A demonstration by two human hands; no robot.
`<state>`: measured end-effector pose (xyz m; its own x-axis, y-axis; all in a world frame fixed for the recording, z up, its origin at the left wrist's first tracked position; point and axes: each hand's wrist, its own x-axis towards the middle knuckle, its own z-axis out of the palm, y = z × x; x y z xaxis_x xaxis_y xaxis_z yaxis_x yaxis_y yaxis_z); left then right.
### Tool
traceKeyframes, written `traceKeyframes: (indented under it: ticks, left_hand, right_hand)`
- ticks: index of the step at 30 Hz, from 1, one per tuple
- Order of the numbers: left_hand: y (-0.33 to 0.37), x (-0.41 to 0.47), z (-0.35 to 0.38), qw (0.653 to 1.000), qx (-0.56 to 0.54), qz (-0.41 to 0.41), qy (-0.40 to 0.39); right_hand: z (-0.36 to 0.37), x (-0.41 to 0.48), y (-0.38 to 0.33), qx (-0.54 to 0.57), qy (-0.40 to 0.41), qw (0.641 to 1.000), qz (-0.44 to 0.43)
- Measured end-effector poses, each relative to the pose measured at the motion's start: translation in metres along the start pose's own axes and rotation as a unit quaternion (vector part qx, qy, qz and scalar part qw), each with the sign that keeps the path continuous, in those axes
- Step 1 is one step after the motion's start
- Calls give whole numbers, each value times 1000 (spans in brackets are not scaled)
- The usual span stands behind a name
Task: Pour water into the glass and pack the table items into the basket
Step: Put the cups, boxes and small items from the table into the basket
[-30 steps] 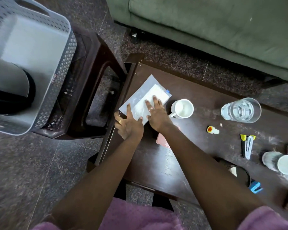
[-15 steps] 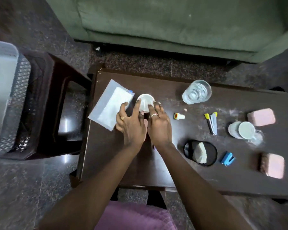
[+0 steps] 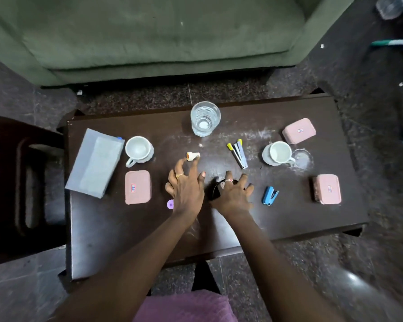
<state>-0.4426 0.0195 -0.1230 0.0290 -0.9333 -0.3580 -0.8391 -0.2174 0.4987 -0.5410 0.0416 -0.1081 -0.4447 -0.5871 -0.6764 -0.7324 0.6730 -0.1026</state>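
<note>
On a dark brown wooden table set before a green upholstered sofa, a person in a purple garment reaches both bare arms over a scatter of small household items. At far left, beside a dark brown stool, a flat grey plastic pouch lies at an angle by the table's edge. Just right of it a white ceramic cup stands upright, with a pink rectangular case on the near side of it. A small round purple piece shows partly from under the left wrist.

The left hand is palm down with its fingers spread and loose, two fingertips at a small white cap with an orange end; nothing is gripped. Beyond it, at the middle of the table's far edge, stands the clear faceted drinking glass, upright and holding water.

The right hand lies over a flat round black object, fingers splayed across its top and curled round nothing that can be seen.

Farther right lie a metal clipper-like tool with yellow tips, a small blue stapler, a second white ceramic cup amid white powdery smears, and two more pink rectangular cases, one near the far edge and one nearer the person.
</note>
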Motion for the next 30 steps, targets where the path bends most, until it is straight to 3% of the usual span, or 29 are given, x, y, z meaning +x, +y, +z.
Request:
traceKeyframes:
  ticks: [5,9,15,19,30]
  left_hand:
    - [22,19,1,999,-25,1,37]
    - [44,60,-16,998,-23,6,64]
    - [76,126,-30,999,-34,1,-39]
    - [87,139,-29,996,-33,1,-86]
    - [91,152,-23,997,-51,-32,-39]
  right_hand:
    - [-23,5,5,-15,8,999,-50]
    - [-70,19,1,-8,68,992,-105]
    - [-133,78,-19,-1,138,978,-156]
    - [-142,117,-34,-13,136,970,-201]
    - [-122,153,-49,-33,112,967,-225]
